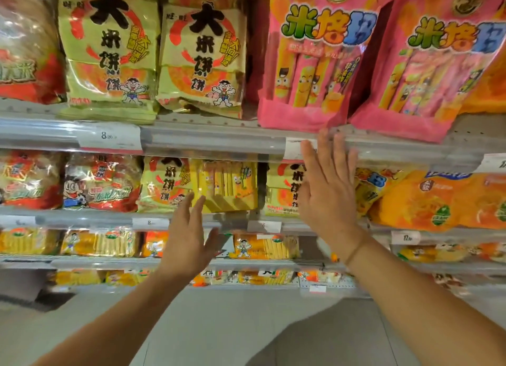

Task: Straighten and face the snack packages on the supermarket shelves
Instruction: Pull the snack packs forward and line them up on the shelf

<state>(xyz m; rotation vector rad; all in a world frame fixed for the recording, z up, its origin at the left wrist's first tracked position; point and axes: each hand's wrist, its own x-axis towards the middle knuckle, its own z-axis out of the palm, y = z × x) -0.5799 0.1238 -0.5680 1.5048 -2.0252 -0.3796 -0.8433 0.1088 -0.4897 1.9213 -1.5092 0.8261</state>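
I have both hands raised with fingers spread, holding nothing: left hand (189,239), right hand (327,190) below the tilted pink foil snack bags (309,64) overhanging the grey metal shelf's front edge (219,138). Next, I judge, push them upright.

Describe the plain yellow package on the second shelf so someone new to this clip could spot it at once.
Start at the two pink bags on the top shelf, then drop to the shelf below. Left of the raised right hand and just above the left hand's fingers stands the yellow package. Unlike the green-yellow bags flanking it, it lacks big black characters.
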